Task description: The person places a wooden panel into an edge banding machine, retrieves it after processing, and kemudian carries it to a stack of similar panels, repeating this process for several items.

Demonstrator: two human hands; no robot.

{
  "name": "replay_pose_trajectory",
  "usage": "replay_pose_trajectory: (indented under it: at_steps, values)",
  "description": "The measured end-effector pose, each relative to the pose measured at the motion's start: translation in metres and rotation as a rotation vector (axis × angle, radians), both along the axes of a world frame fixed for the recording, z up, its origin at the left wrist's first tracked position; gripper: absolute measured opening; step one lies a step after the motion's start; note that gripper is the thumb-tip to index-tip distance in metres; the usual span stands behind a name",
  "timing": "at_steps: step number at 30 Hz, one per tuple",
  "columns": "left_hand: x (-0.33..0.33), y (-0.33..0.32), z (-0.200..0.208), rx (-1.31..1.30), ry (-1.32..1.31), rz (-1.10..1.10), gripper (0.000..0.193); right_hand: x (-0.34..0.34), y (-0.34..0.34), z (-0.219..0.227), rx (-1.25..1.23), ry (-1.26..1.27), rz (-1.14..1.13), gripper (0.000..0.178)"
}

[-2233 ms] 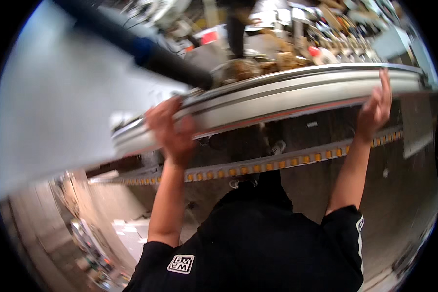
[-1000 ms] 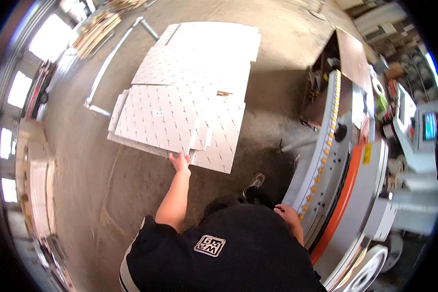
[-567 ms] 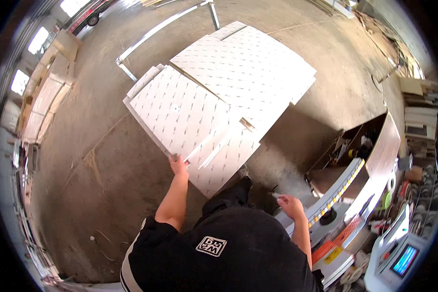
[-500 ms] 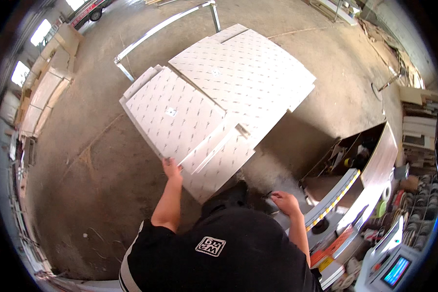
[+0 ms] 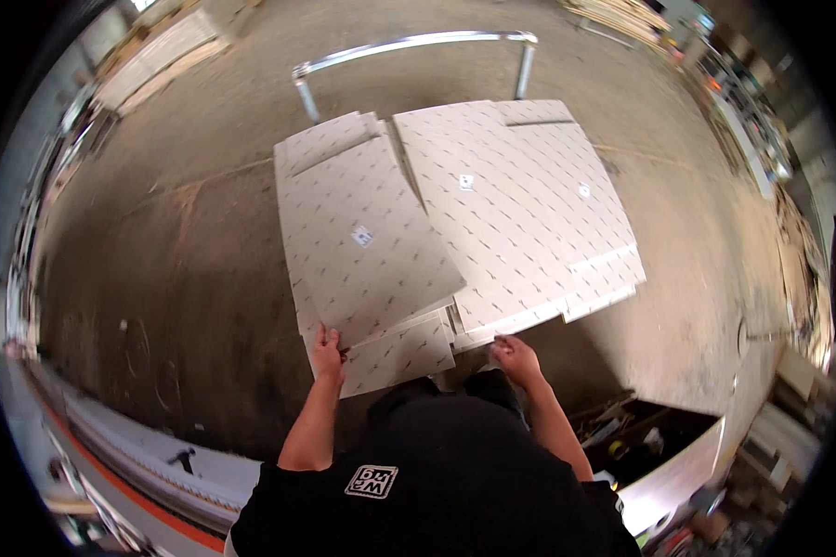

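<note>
My left hand (image 5: 327,356) is closed on the near left corner of a pale printed panel (image 5: 381,200). That panel lies skewed on the left pile, its near right corner reaching over the gap toward the right pile. Under its near edge, a lower panel (image 5: 404,357) and narrow strips show. Close to the near edge of the right panel pile (image 5: 520,213), my right hand (image 5: 515,360) has its fingers pinched together. Whatever may be between those fingers is too small to make out.
Behind the piles stands a metal bar frame (image 5: 418,40). An open wooden box (image 5: 706,455) with tools and loose things is at my lower right. A long machine with an orange edge (image 5: 149,506) runs along the lower left. Lumber (image 5: 618,17) lies far right.
My view has turned right. The left panel has swung round, its near right corner now nearer the right pile. My right hand has come forward to the near edge of the piles.
</note>
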State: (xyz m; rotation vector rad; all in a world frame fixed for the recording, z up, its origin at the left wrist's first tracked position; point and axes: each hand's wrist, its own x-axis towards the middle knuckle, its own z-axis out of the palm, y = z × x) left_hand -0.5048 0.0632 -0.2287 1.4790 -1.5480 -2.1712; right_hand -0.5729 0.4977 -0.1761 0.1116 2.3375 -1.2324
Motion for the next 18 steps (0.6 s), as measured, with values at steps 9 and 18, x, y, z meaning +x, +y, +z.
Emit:
replay_pose_trajectory:
  at_steps: [9, 18]
  values:
    - [0.039, 0.189, 0.009, 0.179, 0.175, 0.65, 0.038, -0.193, -0.007, -0.06, -0.196, -0.3, 0.228, 0.058]
    - [0.01, 0.4, 0.024, 0.424, 0.318, 0.908, 0.031, -0.121, 0.039, -0.057, -0.397, -0.934, 1.005, 0.038]
